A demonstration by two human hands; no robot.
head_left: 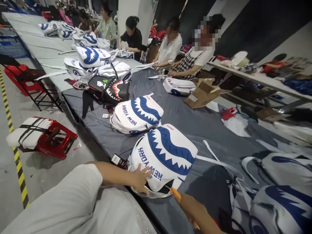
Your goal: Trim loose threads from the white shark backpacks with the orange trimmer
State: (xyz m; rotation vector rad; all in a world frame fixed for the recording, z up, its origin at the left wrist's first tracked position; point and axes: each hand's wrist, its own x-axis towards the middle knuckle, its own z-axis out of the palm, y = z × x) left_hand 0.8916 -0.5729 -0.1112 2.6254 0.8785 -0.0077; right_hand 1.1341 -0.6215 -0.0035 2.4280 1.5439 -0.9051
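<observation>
The left hand (140,178) lies open-fingered on the near white shark-mouth backpack (163,159), at the desk (195,120) edge, and should press it flat while working. The right hand (192,208) is closed on a small orange-tipped tool (175,193) touching its lower edge. Blue jagged teeth and "NEW YORK" lettering mark the backpack.

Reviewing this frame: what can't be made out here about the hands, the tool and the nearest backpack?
- Right hand, head view: partly cut off by the bottom edge; its grip on the orange-tipped tool is unclear.
- The tool: only the tip shows, so its type cannot be told.
- Left hand: rests on the white shark-mouth backpack; its palm side is hidden.
- Small tag beside the backpack: print too small to read.
- Backpacks at lower right: blurred.
</observation>
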